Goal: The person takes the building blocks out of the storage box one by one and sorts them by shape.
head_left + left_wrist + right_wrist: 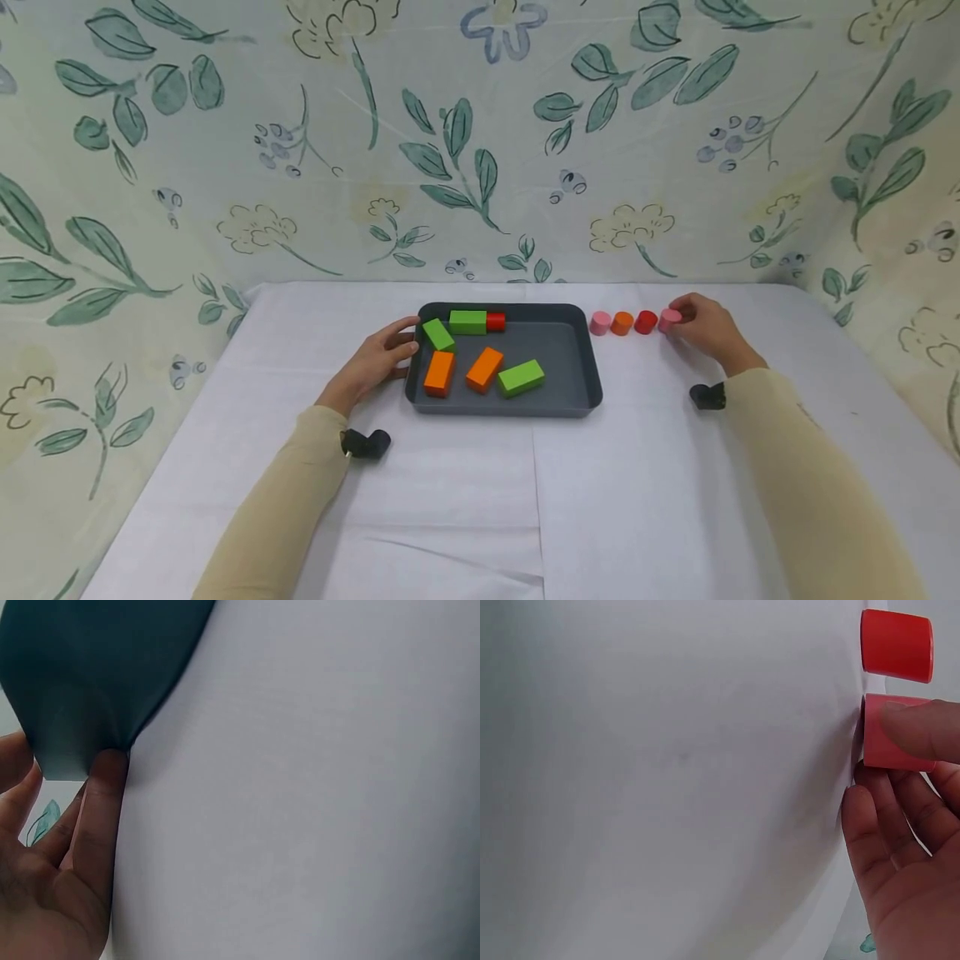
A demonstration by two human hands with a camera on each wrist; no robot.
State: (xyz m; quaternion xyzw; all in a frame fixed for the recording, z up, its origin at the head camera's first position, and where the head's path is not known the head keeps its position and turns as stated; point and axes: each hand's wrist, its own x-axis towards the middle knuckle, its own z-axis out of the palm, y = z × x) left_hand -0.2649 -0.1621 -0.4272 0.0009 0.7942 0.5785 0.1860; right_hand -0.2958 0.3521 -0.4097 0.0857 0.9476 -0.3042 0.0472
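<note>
Pinching now, right hand (708, 330) on a pink cylinder (667, 321), right of centre, left hand (371, 362) relaxed, touching the dark-grey tray (567, 367), mid-frame

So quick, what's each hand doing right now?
Left hand: open, fingers touching the left end of the gray tray.
Right hand: closed, holding the rightmost pink cylinder.

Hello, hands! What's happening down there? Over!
Left hand touching left end of grey tray. Right hand holding rightmost pink cylinder. Red cylinder close beside it.
</note>
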